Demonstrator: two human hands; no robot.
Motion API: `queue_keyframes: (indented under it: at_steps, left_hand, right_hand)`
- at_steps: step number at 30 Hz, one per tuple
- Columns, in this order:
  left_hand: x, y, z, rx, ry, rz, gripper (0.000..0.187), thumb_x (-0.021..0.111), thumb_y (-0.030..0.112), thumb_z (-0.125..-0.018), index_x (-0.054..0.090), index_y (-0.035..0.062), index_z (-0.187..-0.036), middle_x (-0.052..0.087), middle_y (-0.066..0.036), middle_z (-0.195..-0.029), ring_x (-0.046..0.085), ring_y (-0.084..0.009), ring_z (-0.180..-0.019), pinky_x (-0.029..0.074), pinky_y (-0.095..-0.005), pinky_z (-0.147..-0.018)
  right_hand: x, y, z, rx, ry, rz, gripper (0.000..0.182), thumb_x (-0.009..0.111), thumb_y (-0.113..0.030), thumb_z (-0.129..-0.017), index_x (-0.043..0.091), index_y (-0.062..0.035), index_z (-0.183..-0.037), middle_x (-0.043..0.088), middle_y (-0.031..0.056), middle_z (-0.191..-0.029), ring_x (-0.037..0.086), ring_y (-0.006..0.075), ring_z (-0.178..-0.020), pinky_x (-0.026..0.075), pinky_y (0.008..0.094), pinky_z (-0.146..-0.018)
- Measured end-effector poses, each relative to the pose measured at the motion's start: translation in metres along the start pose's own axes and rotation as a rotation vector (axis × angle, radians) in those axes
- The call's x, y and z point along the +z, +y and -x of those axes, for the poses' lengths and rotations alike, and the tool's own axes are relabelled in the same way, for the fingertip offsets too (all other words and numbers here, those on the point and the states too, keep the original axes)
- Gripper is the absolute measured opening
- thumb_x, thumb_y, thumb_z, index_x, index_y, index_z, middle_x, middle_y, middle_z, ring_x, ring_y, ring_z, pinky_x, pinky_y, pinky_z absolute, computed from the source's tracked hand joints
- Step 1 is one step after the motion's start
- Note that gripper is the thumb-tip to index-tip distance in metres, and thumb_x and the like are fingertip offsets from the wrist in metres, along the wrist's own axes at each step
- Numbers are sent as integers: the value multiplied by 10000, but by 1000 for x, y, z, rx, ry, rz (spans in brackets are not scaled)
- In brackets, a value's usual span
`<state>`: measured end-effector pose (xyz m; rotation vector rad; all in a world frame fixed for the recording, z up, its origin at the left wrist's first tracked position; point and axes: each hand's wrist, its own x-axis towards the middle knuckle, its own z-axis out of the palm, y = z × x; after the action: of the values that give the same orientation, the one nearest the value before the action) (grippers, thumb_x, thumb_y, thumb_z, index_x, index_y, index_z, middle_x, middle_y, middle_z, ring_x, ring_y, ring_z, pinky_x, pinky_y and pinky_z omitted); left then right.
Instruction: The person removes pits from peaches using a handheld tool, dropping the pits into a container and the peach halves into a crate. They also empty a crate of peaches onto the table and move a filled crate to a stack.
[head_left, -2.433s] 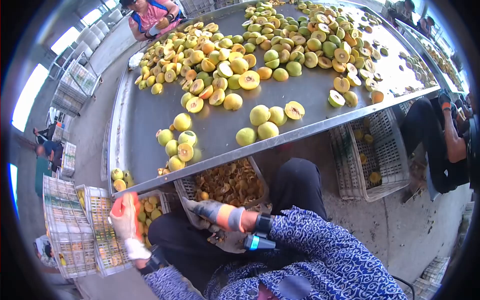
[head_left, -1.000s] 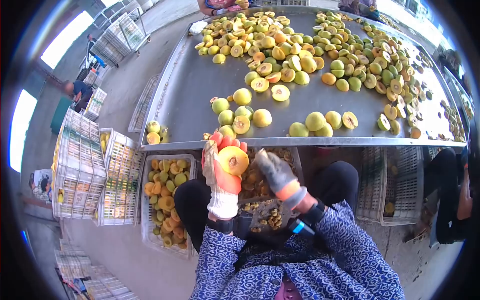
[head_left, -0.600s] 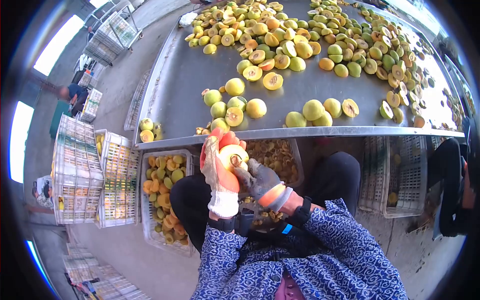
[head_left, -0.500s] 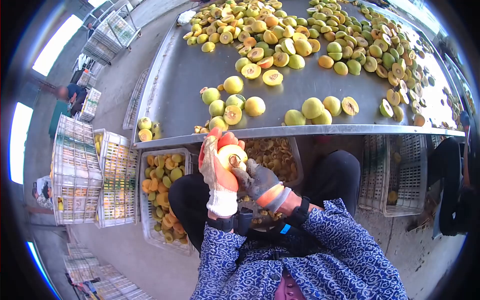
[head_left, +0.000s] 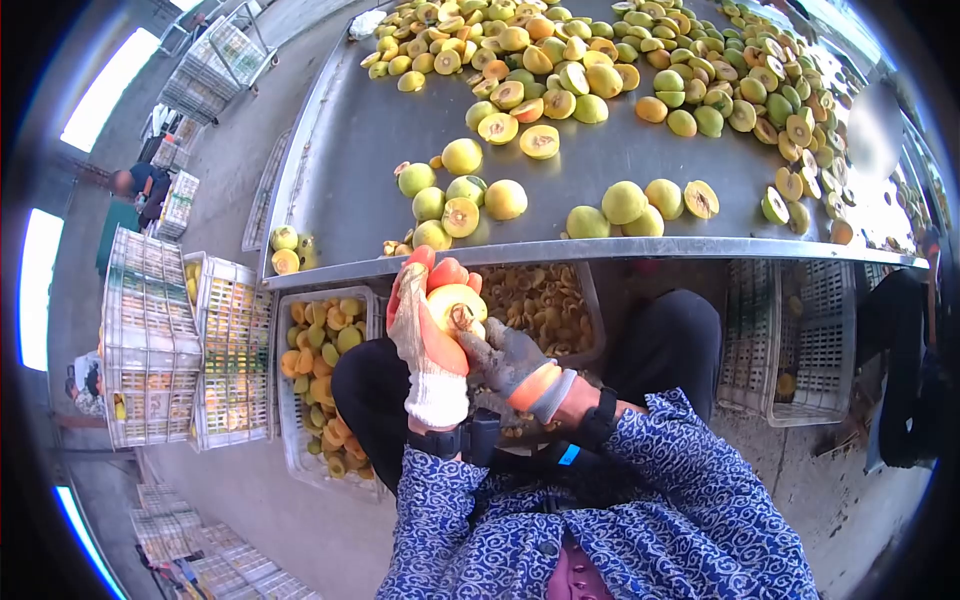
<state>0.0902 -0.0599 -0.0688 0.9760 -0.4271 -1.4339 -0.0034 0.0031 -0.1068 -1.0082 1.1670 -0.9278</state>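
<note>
My left hand (head_left: 428, 318), in a white knitted glove with an orange-red coated palm, is wrapped round a yellow peach half (head_left: 455, 300), its cut face and brown pit hollow turned up. Against the lower right of the fruit my right hand (head_left: 508, 362), in a grey glove, is closed with its fingertips at the brown centre. What those fingers hold, if anything, is hidden. Several whole-looking and halved peaches (head_left: 460, 216) lie just beyond, near the front rim of the metal table (head_left: 345, 190). Below my hands stands a crate of fruit scraps (head_left: 535, 305).
Heaps of cut peaches (head_left: 520, 60) cover the far side of the table. A crate of orange and green fruit pieces (head_left: 325, 370) stands by my left leg. Stacked plastic crates (head_left: 150, 340) are further left, others (head_left: 770, 345) to the right. A person (head_left: 148, 188) is in the background.
Both hands, with the peach half, have shifted slightly left and up in view. The table and fruit have also slid a little up and left. The grip looks the same.
</note>
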Motion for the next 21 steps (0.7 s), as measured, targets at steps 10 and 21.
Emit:
queue_keyframes:
  at_steps: [10,21]
  left_hand:
    - [-6,-8,9,52,-268,-32,382,590,319,-1029,636,41,-1289,664,-160,-1276,652,-316,-1143,577,-510,-965]
    - [-12,-13,2,205,-312,-175,373,603,302,-1003,647,27,-1251,680,-174,-1236,681,-326,-1094,587,-500,-952]
  right_hand:
    - [-8,-14,-2,-7,-110,-249,589,467,-528,-1057,598,-29,-1341,700,226,-1170,659,335,-1128,500,403,-950]
    - [-3,-1,-7,-105,-115,-244,624,494,-577,-1039,535,-76,-1407,692,138,-1198,661,226,-1085,510,348,-968]
